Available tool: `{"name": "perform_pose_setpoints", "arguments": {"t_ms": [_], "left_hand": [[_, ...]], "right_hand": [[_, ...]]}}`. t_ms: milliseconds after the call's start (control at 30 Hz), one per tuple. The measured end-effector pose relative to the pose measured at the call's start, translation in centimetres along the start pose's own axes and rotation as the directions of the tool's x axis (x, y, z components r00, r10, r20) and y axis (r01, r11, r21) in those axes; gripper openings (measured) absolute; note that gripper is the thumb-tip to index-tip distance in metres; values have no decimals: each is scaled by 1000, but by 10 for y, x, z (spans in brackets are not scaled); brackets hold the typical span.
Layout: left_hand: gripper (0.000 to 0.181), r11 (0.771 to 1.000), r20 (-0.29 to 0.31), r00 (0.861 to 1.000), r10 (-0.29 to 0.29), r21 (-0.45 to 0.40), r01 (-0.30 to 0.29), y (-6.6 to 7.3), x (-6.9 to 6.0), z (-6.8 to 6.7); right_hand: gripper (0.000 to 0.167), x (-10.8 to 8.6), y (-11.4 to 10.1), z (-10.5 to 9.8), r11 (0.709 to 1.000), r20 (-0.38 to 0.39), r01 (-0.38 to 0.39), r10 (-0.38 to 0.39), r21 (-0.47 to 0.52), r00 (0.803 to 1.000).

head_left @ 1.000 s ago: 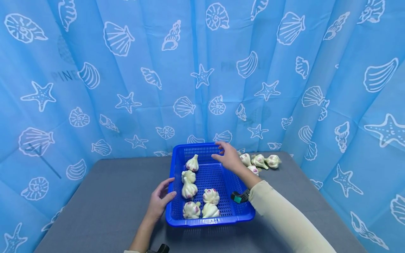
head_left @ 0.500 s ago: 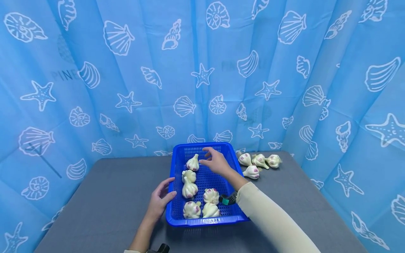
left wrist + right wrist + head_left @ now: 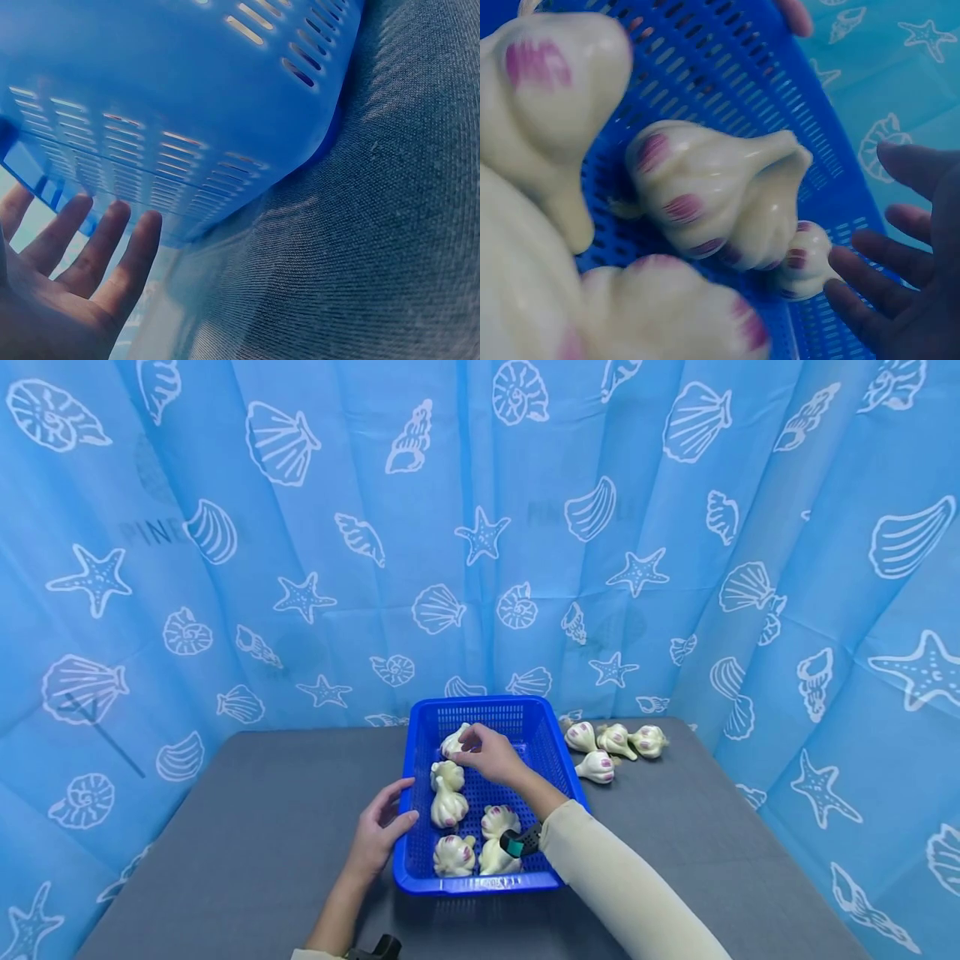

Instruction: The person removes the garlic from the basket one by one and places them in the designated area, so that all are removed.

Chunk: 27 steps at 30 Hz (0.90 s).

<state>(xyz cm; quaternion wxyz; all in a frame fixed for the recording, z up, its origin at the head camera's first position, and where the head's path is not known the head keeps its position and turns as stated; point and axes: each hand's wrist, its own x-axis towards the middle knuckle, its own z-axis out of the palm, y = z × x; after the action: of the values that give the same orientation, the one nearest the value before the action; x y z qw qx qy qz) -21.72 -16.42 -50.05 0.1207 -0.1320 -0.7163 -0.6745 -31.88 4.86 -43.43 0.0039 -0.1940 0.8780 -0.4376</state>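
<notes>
In the head view a blue basket [image 3: 491, 883] holds several garlic bulbs, among them a pair [image 3: 448, 808] along its left side. My right hand [image 3: 491, 756] reaches over the basket with fingertips beside the far-left bulb [image 3: 453, 742], covering part of it. The right wrist view shows this hand [image 3: 900, 277] with spread fingers, their tips close to a bulb [image 3: 806, 259]; whether they touch it I cannot tell. My left hand [image 3: 378, 835] rests at the basket's left rim. Its fingers [image 3: 101, 247] lie loosely spread by the slotted outer wall [image 3: 172, 67] in the left wrist view.
Several more bulbs [image 3: 597, 767] lie on the grey table [image 3: 285, 843] to the right of the basket. A blue curtain [image 3: 480, 568] with white shells and starfish stands behind the table and along its sides.
My right hand has moved left and slightly down, from the basket's far-right side to the far-left bulb. The left hand stays at the rim.
</notes>
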Motion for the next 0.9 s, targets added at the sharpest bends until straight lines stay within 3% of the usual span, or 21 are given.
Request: {"name": "perform_pose_setpoints", "arguments": {"t_ms": [233, 433, 533, 767, 900], "left_hand": [[45, 1000, 7, 1000, 6, 4, -6, -5, 1, -2], [46, 1000, 11, 1000, -12, 15, 12, -3, 1, -2], [46, 999, 10, 999, -34, 26, 34, 3, 1, 0], [46, 998, 25, 999, -36, 53, 35, 36, -4, 4], [46, 998, 23, 999, -36, 54, 34, 32, -5, 4]], "right_hand": [[25, -2, 2, 12, 997, 115, 60, -55, -49, 992], [20, -5, 1, 16, 996, 171, 66, -56, -52, 984], [20, -7, 1, 17, 995, 225, 60, -42, -75, 973], [26, -8, 4, 20, 983, 324, 79, -21, -168, 946], [26, -9, 6, 20, 979, 359, 83, -11, -187, 933]]}}
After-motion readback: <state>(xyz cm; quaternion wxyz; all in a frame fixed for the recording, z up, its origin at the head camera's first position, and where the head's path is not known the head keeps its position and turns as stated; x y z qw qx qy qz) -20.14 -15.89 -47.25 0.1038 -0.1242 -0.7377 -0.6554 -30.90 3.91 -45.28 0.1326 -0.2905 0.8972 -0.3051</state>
